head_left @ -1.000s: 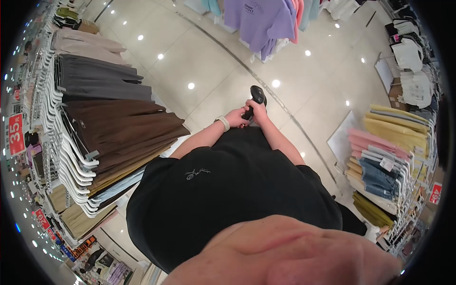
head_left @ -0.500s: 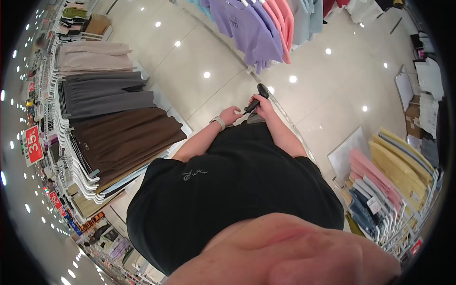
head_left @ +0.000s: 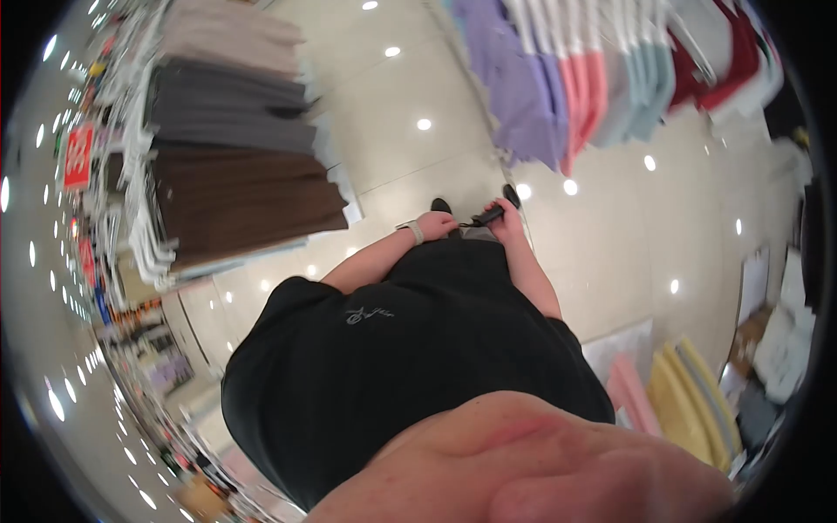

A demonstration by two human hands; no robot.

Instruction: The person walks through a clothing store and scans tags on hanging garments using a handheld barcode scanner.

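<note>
My right hand [head_left: 503, 223] is closed around a slim black object [head_left: 488, 214] in front of my waist. A thin dark end of this object reaches toward my left hand [head_left: 439, 225]. The left fingers are pressed together beside that end, and what they pinch is too small to make out. A pale band [head_left: 417, 232] circles my left wrist. Beyond the hands, one black shoe [head_left: 441, 206] shows past the left hand and another [head_left: 512, 196] past the right.
Brown trousers [head_left: 253, 205] and grey ones [head_left: 231, 105] hang on a rack at the left. Ahead to the right hang purple tops [head_left: 514, 87] and pink ones [head_left: 582, 96]. Yellow garments [head_left: 684, 401] hang at the lower right. A red price sign [head_left: 78, 157] stands far left.
The view has shifted, bringing the purple and pink tops further into view. My left hand has closed its fingers near the black object, which my right hand still holds, now tilted flatter.
</note>
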